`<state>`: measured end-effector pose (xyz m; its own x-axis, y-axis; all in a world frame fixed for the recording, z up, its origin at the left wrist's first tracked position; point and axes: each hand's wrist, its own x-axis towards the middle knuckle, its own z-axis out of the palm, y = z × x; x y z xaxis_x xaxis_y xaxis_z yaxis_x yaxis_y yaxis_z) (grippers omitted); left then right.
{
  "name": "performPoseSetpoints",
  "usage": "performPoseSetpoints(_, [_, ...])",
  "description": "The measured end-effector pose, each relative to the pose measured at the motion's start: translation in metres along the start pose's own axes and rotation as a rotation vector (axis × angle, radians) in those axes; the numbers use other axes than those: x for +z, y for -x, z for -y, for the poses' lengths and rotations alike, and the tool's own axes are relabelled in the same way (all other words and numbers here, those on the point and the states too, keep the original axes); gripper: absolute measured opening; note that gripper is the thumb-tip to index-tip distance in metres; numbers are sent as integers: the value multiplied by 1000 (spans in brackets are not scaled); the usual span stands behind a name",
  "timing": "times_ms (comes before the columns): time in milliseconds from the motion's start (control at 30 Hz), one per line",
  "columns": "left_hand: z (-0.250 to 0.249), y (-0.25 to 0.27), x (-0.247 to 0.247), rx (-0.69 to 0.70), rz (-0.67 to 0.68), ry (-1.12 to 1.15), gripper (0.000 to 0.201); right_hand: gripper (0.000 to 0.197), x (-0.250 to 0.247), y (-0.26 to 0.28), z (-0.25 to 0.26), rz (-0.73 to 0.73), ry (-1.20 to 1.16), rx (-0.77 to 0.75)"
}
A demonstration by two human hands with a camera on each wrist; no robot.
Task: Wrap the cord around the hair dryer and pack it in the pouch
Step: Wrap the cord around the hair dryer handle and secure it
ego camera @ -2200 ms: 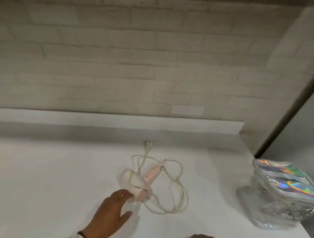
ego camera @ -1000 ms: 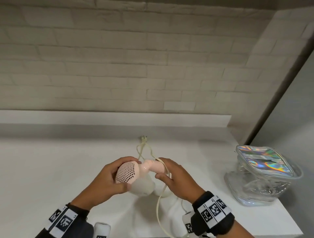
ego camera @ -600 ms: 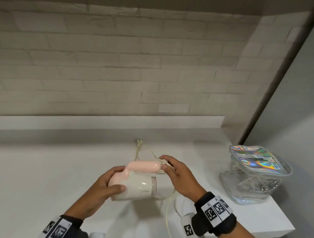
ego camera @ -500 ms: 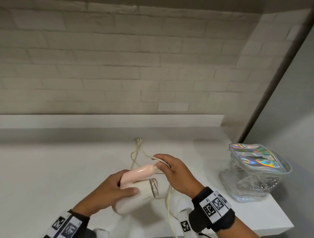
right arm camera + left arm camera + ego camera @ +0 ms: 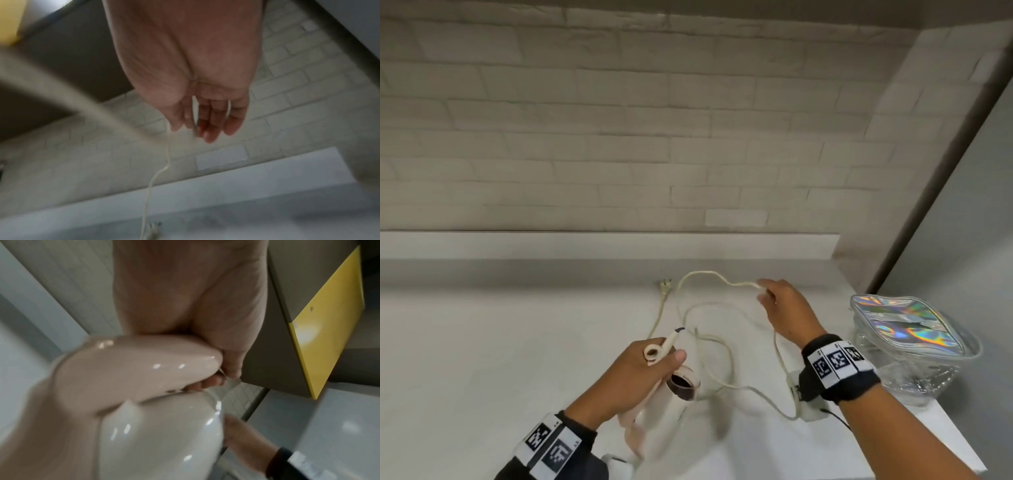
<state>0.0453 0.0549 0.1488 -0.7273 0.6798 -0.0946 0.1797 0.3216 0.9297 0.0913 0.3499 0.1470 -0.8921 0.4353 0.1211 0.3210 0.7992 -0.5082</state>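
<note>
— White brick wall is seen behind, and a white desk is placed under it, with a low ledge along the back. What is held over the desk?

— The hair dryer is held by the left hand, near the front edge. The fingers are curled round its folded pink handle, and the dark round opening of the barrel is turned up and to the right. In the left wrist view the pink handle and the white body are seen pressed together inside the grip.

— And the cord?

— The cord is not wrapped yet. It is spread in loose loops on the desk between the two hands. Its plug is lying near the ledge, apart from both hands. One high loop is lifted by the right hand, which is raised over the desk; the cord is pinched at the fingertips. In the right wrist view a strand is seen hanging down from between the thumb and the fingers, and the picture is blurred.

— So the hands are apart?

— Yes, well apart, and each one is closed on its own thing.

— Where is the pouch?

— The pouch is standing at the right end of the desk, just beside the right wrist. It is clear with a shiny rainbow top. Whether it is zipped cannot be told.
</note>
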Motion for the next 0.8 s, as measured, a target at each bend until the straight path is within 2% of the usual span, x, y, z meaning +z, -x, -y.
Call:
performPoseSetpoints(67, [-5, -3, 0, 28, 8, 50, 26, 48, -2, 3, 0, 25, 149, 26])
performPoseSetpoints(133, [-9, -5, 3, 16, -9, 57, 29, 51, -3, 16, 18, 1, 11, -132])
performPoseSetpoints(200, [-14, -5, 7, 0, -11, 68, 36, 51, -1, 39, 48, 166, -187, -324])
performPoseSetpoints(267, [-21, -4, 11, -12, 14, 156, 46, 49, 8, 59, 74, 363, -246, -411])
performPoseSetpoints(300, [-26, -4, 11, -23, 25, 210, 48, 45, 15, 64, 79, 391, -264, -425])
performPoseSetpoints(433, [-36, 2, 8, -14, 126, 359, 40, 17, 27, 62, 76, 367, -343, -412])
performPoseSetpoints(533, [-41, 8, 9, -19, 215, 384, 33, 18, 27, 55, 69, 281, -349, -363])
performPoseSetpoints(633, [-47, 11, 16, -53, 208, 434, 34, 20, 23, 49, 70, 227, -404, -309])
performPoseSetpoints(700, [-54, 11, 19, -24, 199, 458, 33, 21, 22, 52, 72, 231, -439, -295])
performPoseSetpoints(800, [-64, 9, 22, 65, 141, 509, 36, 30, 27, 70, 75, 207, -247, -370])
